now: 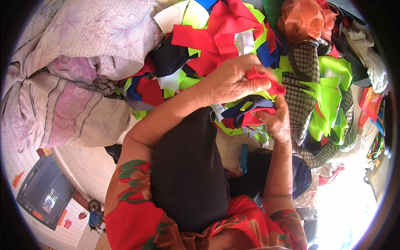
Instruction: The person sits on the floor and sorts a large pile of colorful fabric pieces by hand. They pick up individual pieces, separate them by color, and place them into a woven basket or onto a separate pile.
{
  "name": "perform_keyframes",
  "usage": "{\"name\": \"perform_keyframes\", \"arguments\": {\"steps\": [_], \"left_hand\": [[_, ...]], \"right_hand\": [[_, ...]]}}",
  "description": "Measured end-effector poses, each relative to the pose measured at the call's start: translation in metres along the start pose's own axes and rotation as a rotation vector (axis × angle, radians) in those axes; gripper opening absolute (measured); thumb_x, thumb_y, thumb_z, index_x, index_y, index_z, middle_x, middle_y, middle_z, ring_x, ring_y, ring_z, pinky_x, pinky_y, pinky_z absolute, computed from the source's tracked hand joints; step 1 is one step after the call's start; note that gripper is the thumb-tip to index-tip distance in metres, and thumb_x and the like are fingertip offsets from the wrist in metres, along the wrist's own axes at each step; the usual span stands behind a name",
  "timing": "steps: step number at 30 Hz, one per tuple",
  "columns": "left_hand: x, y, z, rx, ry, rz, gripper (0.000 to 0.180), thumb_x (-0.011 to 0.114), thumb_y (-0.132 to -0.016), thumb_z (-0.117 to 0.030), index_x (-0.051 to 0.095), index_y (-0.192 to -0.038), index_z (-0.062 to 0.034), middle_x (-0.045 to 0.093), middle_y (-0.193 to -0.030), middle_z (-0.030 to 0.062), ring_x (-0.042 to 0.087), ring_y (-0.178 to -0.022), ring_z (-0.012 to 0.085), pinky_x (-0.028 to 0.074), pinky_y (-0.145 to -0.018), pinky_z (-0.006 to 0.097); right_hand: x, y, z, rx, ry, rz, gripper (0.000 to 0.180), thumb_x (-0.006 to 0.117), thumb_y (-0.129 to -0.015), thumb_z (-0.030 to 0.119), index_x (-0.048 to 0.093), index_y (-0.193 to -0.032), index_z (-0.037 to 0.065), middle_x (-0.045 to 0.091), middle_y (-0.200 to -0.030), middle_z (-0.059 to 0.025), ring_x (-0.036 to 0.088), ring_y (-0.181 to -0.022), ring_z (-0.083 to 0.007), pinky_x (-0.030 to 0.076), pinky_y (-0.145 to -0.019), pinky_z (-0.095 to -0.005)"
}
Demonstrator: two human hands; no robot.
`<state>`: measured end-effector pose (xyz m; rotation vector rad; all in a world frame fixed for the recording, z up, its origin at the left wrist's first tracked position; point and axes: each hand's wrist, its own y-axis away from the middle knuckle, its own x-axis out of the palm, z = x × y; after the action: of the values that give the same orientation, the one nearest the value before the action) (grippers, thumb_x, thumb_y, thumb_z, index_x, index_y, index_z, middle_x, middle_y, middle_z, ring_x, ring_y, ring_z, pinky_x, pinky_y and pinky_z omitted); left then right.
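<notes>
My left hand is closed, thumb and fingers pinching a red fabric scrap; its outer edge is smeared by motion. Just below it, my right hand grips a bunch of navy, red and yellow-green fabric scraps, with the thumb laid over them. The two hands almost meet, and the red scrap hangs over the bunch. White and lime scraps show under the bunch, above my raised knee in dark cloth. Beyond my hands lies a heap of red, lime, black and white scraps.
Large floral cloth bundles fill the left side. To the right are a checked cloth with lime pieces and an orange mesh bag. A grey double door and a motorbike stand at lower left.
</notes>
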<state>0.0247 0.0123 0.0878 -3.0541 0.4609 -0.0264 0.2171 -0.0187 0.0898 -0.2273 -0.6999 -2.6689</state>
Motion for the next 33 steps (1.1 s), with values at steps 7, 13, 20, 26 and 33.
{"name": "perform_keyframes", "arguments": {"steps": [7, 13, 20, 26, 33], "left_hand": [[-0.018, -0.024, 0.031, -0.139, 0.003, -0.234, 0.028, 0.061, -0.088, -0.028, 0.063, -0.09, -0.0003, 0.062, -0.081, 0.005, 0.059, -0.074, 0.0103, 0.046, -0.064, 0.025], [-0.027, -0.04, 0.107, 0.088, -1.282, -0.219, 0.03, 0.069, -0.069, -0.037, 0.064, -0.077, -0.008, 0.06, -0.085, 0.0068, 0.058, -0.079, 0.0246, 0.042, -0.068, 0.042], [-0.066, -0.027, 0.069, -0.131, -0.357, -0.312, 0.02, 0.065, -0.08, -0.024, 0.065, -0.082, -0.0043, 0.064, -0.078, 0.003, 0.059, -0.068, 0.0147, 0.044, -0.063, 0.029], [-0.088, -0.002, 0.009, 0.103, 0.497, -0.542, 0.023, 0.054, -0.089, -0.012, 0.059, -0.108, -0.0002, 0.062, -0.103, 0.005, 0.057, -0.096, 0.0126, 0.043, -0.087, 0.028], [-0.06, -0.008, 0.006, -0.025, 0.878, -0.419, 0.032, 0.053, -0.09, -0.021, 0.055, -0.114, -0.0004, 0.062, -0.108, 0.0074, 0.058, -0.1, 0.0172, 0.043, -0.089, 0.032]], "right_hand": [[-0.007, -0.003, -0.005, 0.137, 0.048, -0.061, 0.051, 0.067, -0.068, -0.009, 0.056, -0.117, 0.003, 0.064, -0.098, -0.003, 0.059, -0.091, -0.0116, 0.047, -0.085, -0.0274], [0.001, -0.005, -0.002, -0.126, 0.209, 0.022, 0.06, 0.069, -0.056, -0.007, 0.059, -0.114, 0.003, 0.043, -0.13, -0.0061, 0.041, -0.12, -0.0185, 0.033, -0.101, -0.0326], [-0.018, 0.007, -0.013, -0.029, -0.115, -0.055, 0.051, 0.067, -0.061, -0.012, 0.062, -0.108, 0.005, 0.066, -0.1, -0.0041, 0.061, -0.094, -0.0152, 0.047, -0.087, -0.03], [-0.019, 0.007, -0.005, -0.102, -0.136, -0.066, 0.052, 0.073, -0.061, -0.006, 0.061, -0.11, 0.005, 0.066, -0.101, -0.0056, 0.062, -0.093, -0.0164, 0.049, -0.086, -0.0311], [-0.017, 0.008, -0.013, -0.072, -0.162, 0.025, 0.061, 0.07, -0.061, -0.008, 0.056, -0.119, 0.006, 0.064, -0.108, -0.0049, 0.059, -0.099, -0.0159, 0.047, -0.089, -0.0315]]}}
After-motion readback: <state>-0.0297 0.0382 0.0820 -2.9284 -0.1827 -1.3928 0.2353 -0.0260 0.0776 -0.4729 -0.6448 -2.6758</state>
